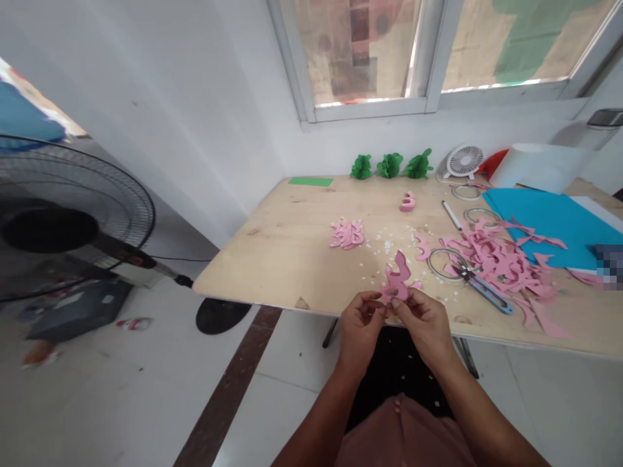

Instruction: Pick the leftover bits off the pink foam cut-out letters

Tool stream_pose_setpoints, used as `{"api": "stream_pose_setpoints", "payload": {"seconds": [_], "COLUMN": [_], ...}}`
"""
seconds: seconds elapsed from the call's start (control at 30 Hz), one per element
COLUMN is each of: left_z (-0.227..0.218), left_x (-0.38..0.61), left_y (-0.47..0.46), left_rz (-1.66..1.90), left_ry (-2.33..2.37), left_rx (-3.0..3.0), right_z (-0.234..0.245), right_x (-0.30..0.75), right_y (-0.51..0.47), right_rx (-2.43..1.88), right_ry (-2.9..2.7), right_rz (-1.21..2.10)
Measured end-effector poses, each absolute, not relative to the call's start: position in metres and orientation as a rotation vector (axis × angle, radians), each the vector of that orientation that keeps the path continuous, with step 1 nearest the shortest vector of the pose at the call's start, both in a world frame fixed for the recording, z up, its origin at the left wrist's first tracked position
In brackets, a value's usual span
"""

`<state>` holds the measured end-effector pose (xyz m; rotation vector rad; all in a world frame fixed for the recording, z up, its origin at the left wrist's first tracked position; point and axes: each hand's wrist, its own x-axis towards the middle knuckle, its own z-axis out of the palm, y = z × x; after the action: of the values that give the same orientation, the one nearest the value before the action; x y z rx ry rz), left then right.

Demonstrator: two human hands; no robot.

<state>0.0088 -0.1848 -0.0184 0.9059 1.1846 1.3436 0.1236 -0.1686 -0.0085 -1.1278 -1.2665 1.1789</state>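
Observation:
Between my two hands, over the table's front edge, is a pink paper cutout (398, 275) with a curvy outline. My left hand (363, 319) pinches its lower left side, and my right hand (422, 316) pinches the lower right with the thumb on top. Another pink piece peeks out beside the right fingers. Ahead and to the left lies a pile of similar pink cutouts (347, 233). A small pink stack (407, 202) sits farther back, and one loose curved piece (422, 246) lies just beyond my right hand.
Pink paper scraps (509, 259) heap at the right, beside a blue-handled cutting tool (491, 295), tape rings (444, 264), a white pen (451, 215) and blue sheets (555, 220). Green paper shapes (390, 165) and a small fan (464, 161) stand along the wall. A floor fan (73, 220) stands left.

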Motion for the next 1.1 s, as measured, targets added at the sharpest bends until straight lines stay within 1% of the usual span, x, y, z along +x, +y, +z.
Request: {"api": "stream_pose_setpoints", "payload": {"seconds": [0.43,0.77,1.03,1.1], "left_z": [-0.010,-0.002,-0.002,0.000], "left_x": [-0.009,-0.015,-0.029,-0.037], "left_y": [-0.172,-0.165,-0.165,-0.169], "left_rz": [1.239,1.147,1.210,1.217], "left_ry": [1.128,1.120,1.206,1.135], "left_rx": [0.840,0.931,0.875,0.831], "right_z": [-0.009,-0.010,-0.007,-0.009], "right_x": [0.123,0.122,0.125,0.126], "right_y": [-0.172,-0.172,-0.170,-0.168], "right_rx": [-1.169,-1.141,-1.207,-1.201], "right_ry": [-1.349,-1.375,-1.250,-1.186], "right_rz": [1.148,1.181,1.178,1.185]}}
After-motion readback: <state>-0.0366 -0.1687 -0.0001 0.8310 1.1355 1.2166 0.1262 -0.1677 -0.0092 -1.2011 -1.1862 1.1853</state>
